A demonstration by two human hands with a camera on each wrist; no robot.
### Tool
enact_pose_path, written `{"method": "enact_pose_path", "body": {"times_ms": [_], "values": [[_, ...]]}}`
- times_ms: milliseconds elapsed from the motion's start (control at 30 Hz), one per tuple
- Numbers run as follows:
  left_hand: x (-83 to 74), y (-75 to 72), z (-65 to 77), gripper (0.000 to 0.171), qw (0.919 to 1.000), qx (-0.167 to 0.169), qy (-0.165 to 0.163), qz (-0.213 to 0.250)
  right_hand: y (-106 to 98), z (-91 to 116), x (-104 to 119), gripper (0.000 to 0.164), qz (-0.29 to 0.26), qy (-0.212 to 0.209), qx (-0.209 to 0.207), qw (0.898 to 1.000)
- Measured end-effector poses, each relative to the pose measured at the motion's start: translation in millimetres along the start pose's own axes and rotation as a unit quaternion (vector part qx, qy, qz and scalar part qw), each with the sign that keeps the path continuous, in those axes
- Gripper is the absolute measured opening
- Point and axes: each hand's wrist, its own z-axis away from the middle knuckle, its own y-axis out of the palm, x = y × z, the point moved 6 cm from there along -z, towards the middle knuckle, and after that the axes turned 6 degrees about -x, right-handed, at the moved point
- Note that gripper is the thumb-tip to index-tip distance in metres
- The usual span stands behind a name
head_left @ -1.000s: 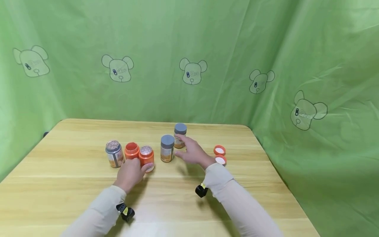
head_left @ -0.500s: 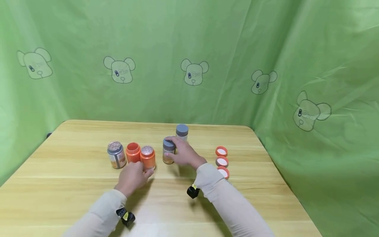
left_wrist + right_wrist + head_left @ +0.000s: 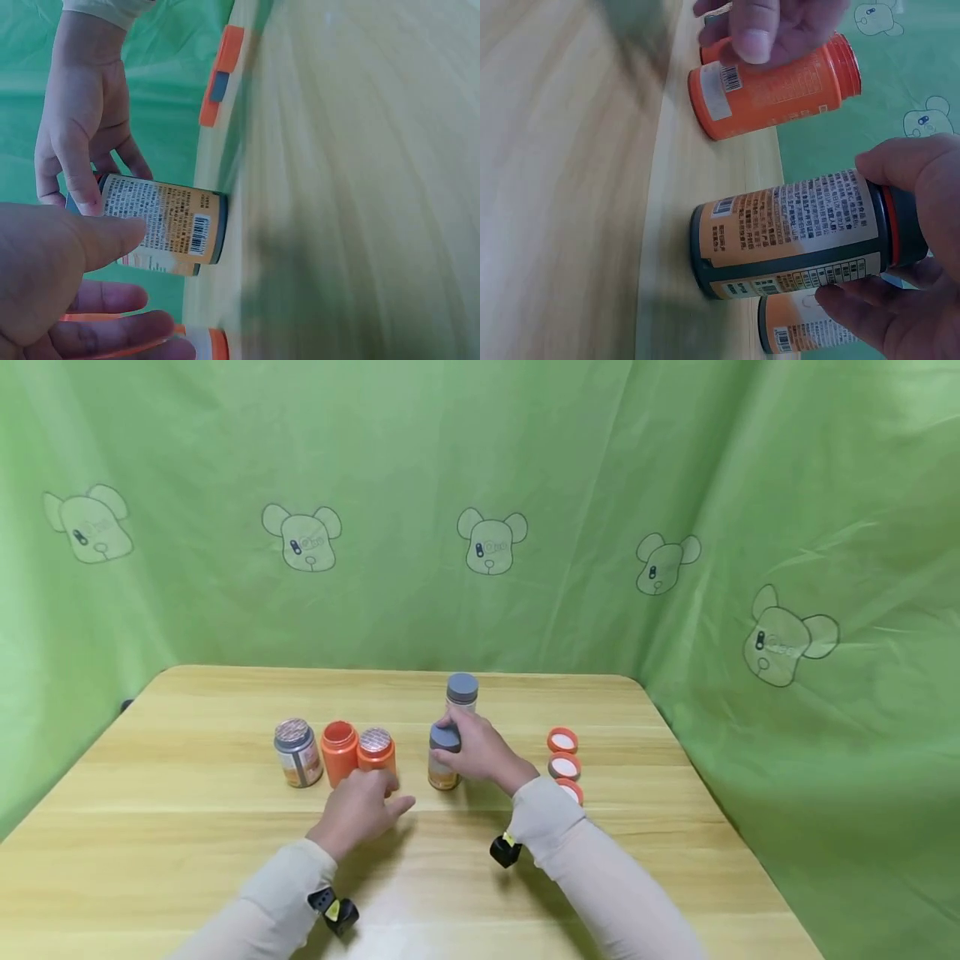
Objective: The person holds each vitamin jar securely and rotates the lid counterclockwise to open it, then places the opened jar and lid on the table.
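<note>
My right hand (image 3: 491, 752) grips a bottle (image 3: 443, 770) with a grey lid by its upper part, fingers and thumb around it. In the right wrist view this bottle (image 3: 791, 236) stands upright on the table, its orange-and-white label covered in print. My left hand (image 3: 362, 810) is off the bottles, fingers loosely spread, just in front of an orange bottle (image 3: 377, 753) sealed with foil. Beside that stands an orange bottle (image 3: 340, 753) with an uncovered mouth. A lidless grey bottle (image 3: 298, 760) with a foil seal is leftmost.
Another grey-lidded bottle (image 3: 462, 688) stands behind the gripped one. Three lids lie upturned in a row at the right: an orange lid (image 3: 562, 740), a grey-sided lid (image 3: 564, 767) and another orange lid (image 3: 572, 791). A green curtain (image 3: 397, 610) borders the wooden table (image 3: 187, 843).
My right hand came from beside the back bottle to the nearer grey-lidded one, took hold and shifted it slightly right and closer. My left hand drew back from the orange bottles, toward the right.
</note>
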Motion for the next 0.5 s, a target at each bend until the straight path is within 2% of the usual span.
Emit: {"method": "enact_pose_path", "body": {"times_ms": [67,267,400,500], "values": [[-3.5,1.3,-1.1,0.028,0.9999,0.005,0.002,0.009,-1,4,-2,0.041,0.0,0.01,0.001,1.0],[-11.9,2.7,-3.6,0.053,0.9997,0.018,-0.003,0.018,-7,17,-3,0.052,-0.022,0.027,-0.002,0.999],[-19.3,2.6,-4.5,0.071,0.9997,0.017,0.004,0.019,-10,27,-6,0.058,-0.043,0.03,-0.004,0.999],[-26.1,2.9,-5.3,0.081,0.9996,0.012,0.016,0.02,-10,33,-4,0.056,-0.041,0.02,-0.005,0.999]]}}
